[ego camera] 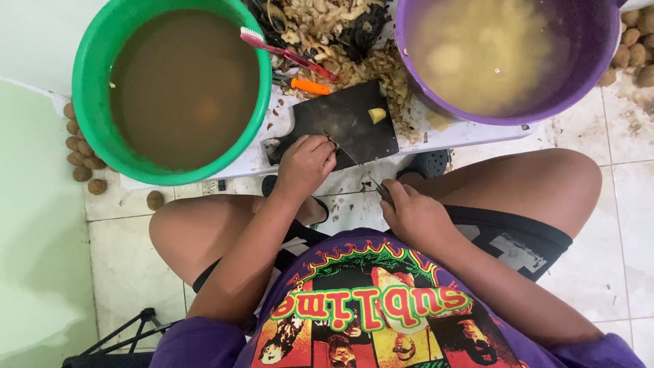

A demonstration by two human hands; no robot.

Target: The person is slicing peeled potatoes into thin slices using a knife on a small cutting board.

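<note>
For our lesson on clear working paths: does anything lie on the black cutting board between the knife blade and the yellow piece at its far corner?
Nothing visible does. Bare black cutting board lies between the knife and the yellow piece.

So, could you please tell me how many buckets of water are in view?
2. A green bucket of brown water is at upper left; a purple bucket of cloudy water is at upper right, partly cut off.
</note>
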